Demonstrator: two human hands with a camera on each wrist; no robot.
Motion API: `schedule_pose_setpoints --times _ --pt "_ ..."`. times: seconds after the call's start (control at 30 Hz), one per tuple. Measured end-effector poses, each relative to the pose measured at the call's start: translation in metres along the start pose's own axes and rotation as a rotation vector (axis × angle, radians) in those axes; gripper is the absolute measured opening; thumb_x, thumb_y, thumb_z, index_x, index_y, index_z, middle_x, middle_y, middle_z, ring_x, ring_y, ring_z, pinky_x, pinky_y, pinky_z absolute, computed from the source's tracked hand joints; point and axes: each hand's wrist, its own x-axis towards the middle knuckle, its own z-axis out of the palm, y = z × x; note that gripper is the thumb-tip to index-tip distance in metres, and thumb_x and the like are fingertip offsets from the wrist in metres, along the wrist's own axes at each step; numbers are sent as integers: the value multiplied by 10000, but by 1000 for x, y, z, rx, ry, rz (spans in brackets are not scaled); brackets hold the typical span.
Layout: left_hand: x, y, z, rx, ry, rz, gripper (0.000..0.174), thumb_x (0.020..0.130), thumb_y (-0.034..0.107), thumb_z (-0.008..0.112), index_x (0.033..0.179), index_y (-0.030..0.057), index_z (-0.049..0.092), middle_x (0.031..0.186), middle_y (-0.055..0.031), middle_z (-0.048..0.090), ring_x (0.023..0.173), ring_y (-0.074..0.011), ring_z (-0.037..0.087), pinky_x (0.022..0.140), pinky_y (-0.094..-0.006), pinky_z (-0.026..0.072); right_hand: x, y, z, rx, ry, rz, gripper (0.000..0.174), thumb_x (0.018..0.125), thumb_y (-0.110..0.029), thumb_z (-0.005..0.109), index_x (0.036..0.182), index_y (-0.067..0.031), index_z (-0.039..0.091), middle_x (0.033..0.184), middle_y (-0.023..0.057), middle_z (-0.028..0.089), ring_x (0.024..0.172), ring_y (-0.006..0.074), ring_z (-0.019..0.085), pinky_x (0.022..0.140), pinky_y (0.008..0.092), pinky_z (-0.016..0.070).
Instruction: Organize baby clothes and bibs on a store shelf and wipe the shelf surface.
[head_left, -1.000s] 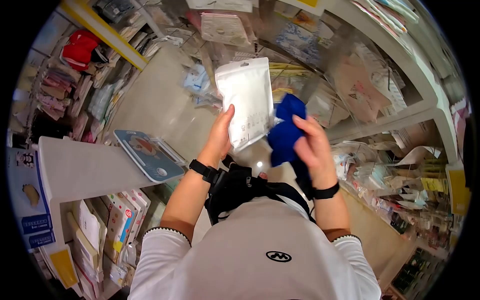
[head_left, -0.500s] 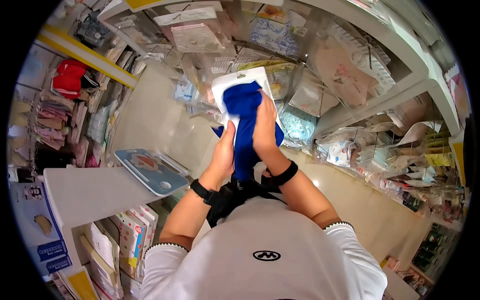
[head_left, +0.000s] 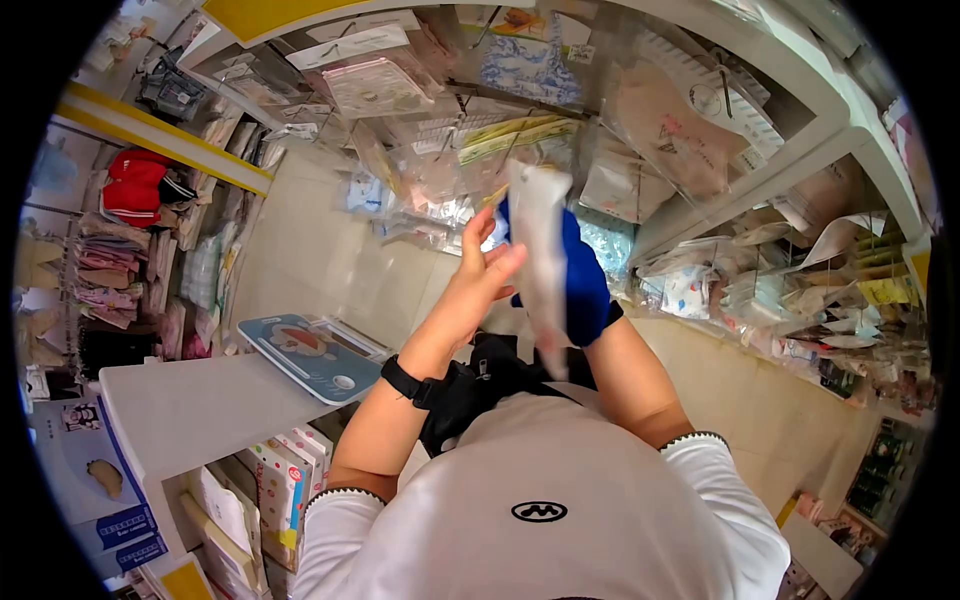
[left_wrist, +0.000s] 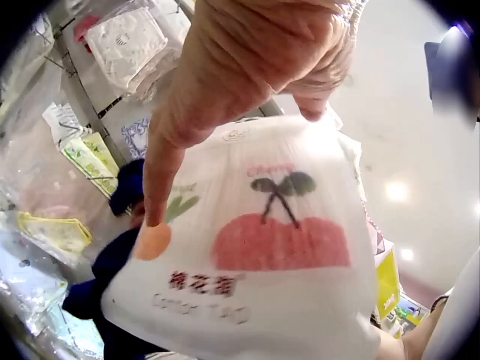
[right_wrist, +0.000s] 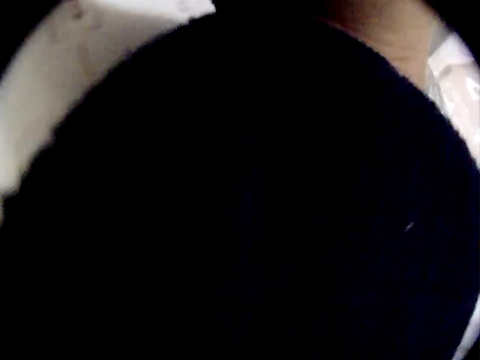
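Note:
A flat white resealable package (head_left: 541, 250), seen nearly edge-on and blurred in the head view, stands upright in front of the body. The left wrist view shows its face, printed with red cherries (left_wrist: 281, 241) and a small orange carrot. My left hand (head_left: 480, 280) is at its left side, fingers spread and thumb close to the face. Dark blue cloth (head_left: 585, 285) drapes behind the package and covers most of my right hand (left_wrist: 138, 216), which grips the package and cloth from the far side. Cloth fills most of the right wrist view.
Ahead, bagged goods hang on hooks in a white shelf unit (head_left: 840, 140). At left, a blue illustrated board (head_left: 305, 360) leans over a white counter (head_left: 200, 410) with boxes below. Folded clothes and a red garment (head_left: 137, 188) fill racks at far left.
The blue cloth went from beside the package to across its front, then behind it. The package has turned edge-on and shifted right. My left hand has loosened from it.

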Motion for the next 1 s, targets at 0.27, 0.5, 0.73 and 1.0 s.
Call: schedule_pose_setpoints --times 0.27,0.5,0.73,1.0 --pt "-30 8 12 140 -81 162 901 793 104 620 1414 213 -24 1454 -154 89 1307 -346 210 975 -452 313 17 40 5 297 173 -70 369 952 -313 388 1186 -37 460 1152 24 512 1050 121 495 905 259 380" --pt "-31 -7 6 135 207 72 533 870 188 508 1355 114 300 1129 -91 510 1055 -137 455 886 -242 358 9 37 8 273 190 -45 293 871 -172 416 1113 -23 486 1062 31 508 903 106 470 776 235 382" --pt "-19 -12 -28 -709 28 65 536 915 370 420 1273 -26 371 1253 -161 471 1125 -273 484 959 -372 380 -2 20 -1 -372 207 -217 271 777 0 448 1041 -7 505 965 40 501 737 89 440 628 204 384" --pt "-33 -5 -46 -543 79 114 510 922 367 413 1247 -26 401 1229 -139 496 1091 -230 521 933 -349 414 -2 25 -18 -374 275 -483 368 746 -40 580 1103 -13 495 1038 109 564 812 196 581 659 281 462"
